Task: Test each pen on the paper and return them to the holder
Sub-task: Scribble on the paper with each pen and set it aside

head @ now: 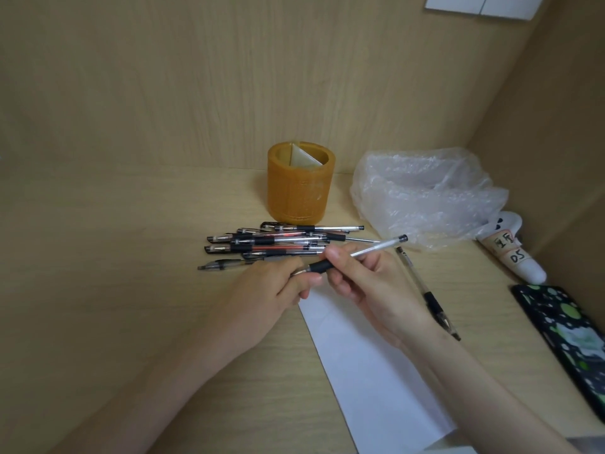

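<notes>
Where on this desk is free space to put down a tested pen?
Free: the bare desk left of the pen pile and the holder. Crowded: right side, with the plastic bag, a loose pen, the paper and a dark case.

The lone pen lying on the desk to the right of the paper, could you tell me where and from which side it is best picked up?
Grip the lone pen at its black rubber sleeve, coming from above. It lies flat, apart from the pile of pens, so both sides look free for a finger pinch across the barrel.
</notes>
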Motion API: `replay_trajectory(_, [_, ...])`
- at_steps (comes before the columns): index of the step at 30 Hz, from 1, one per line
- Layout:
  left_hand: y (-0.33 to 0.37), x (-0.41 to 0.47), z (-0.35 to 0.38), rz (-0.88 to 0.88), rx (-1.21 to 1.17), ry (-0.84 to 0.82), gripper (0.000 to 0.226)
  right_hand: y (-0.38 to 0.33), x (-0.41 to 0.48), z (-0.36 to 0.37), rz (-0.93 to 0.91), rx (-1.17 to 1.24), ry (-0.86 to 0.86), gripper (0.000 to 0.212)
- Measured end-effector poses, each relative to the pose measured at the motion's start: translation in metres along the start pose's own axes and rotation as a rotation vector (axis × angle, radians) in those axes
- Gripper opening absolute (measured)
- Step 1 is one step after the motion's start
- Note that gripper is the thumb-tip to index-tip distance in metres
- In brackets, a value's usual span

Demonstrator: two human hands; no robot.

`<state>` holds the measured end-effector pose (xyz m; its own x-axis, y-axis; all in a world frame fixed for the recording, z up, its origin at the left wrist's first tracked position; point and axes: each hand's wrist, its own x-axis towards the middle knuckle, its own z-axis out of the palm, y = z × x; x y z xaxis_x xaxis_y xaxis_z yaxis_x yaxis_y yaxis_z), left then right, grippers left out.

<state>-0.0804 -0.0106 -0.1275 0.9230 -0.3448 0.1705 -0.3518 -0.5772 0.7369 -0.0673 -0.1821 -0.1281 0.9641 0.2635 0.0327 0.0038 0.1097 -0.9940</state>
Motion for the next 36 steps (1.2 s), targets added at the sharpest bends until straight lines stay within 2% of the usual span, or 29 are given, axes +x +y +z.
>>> replay_trajectory(8, [0.012,0.024,0.009,0.015,-0.123,-0.009,0.034,-0.005,0.006,0.000,-0.092,-0.023,0.152,0.041])
replay_trajectory(11, [0.015,0.036,0.013,-0.106,-0.160,-0.004,0.056,-0.028,0.019,-0.017,-0.102,0.115,0.180,0.035])
replay_trajectory(12, [0.014,0.040,0.013,-0.121,-0.123,0.012,0.057,-0.038,0.025,-0.026,-0.124,0.079,0.206,0.032])
replay_trajectory(13, [0.012,0.042,0.014,-0.110,-0.083,0.039,0.050,-0.048,0.033,-0.039,-0.144,-0.059,0.259,0.032])
replay_trajectory(16, [0.003,0.042,0.015,-0.032,0.054,0.099,0.025,-0.077,0.061,-0.078,-0.102,-0.668,0.390,0.033])
replay_trajectory(19, [-0.012,0.037,0.017,0.017,0.174,0.143,0.019,-0.093,0.091,-0.115,0.035,-1.145,0.403,0.040])
replay_trajectory(22, [-0.025,0.036,0.012,0.039,0.251,0.232,0.019,-0.084,0.115,-0.142,0.261,-1.476,0.355,0.064])
replay_trajectory(25, [-0.034,0.034,0.005,0.032,0.296,0.246,0.022,-0.072,0.120,-0.150,0.395,-1.477,0.283,0.066])
replay_trajectory(27, [-0.038,0.031,0.003,0.039,0.316,0.256,0.022,-0.067,0.118,-0.150,0.379,-1.461,0.250,0.064])
replay_trajectory(31, [-0.042,0.030,0.001,0.036,0.342,0.254,0.024,-0.063,0.115,-0.148,0.169,-1.393,0.316,0.054])
replay_trajectory(36, [-0.044,0.029,0.001,0.026,0.348,0.251,0.027,-0.060,0.095,-0.124,-0.255,-1.165,0.413,0.030])
